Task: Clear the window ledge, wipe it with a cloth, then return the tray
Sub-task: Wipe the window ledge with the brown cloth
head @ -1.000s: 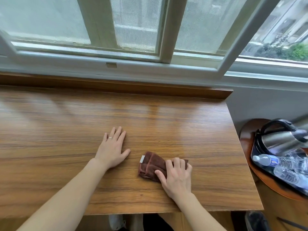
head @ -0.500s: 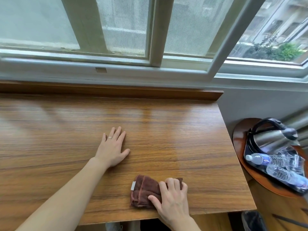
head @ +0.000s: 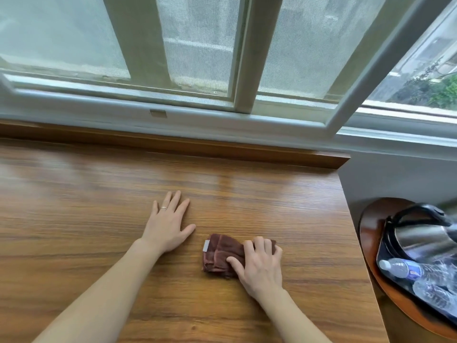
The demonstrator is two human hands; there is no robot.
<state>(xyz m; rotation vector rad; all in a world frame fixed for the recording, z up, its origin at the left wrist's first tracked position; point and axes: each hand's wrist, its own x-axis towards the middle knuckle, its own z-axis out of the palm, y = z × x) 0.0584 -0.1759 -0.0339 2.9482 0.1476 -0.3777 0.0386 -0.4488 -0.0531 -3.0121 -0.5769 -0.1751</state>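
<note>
Since half a second ago the right hand [head: 261, 266] has pushed the cloth [head: 220, 256] away from the near edge, farther onto the wooden window ledge [head: 86, 206]; the left hand [head: 168, 224] has stayed where it was. The right hand lies palm down on the right part of the folded brown cloth, fingers curled over its far edge and thumb pressing its near side, so the cloth is pinned flat against the wood. A small white tag [head: 206, 245] shows at the cloth's left end. The left hand rests flat and open on the ledge just left of the cloth, fingers spread, holding nothing, with a ring on one finger. Off the ledge's right end, a dark tray [head: 382, 253] sits on a round wooden side table [head: 368, 233]; it carries a steel kettle [head: 420, 238] and plastic water bottles [head: 405, 269].
</note>
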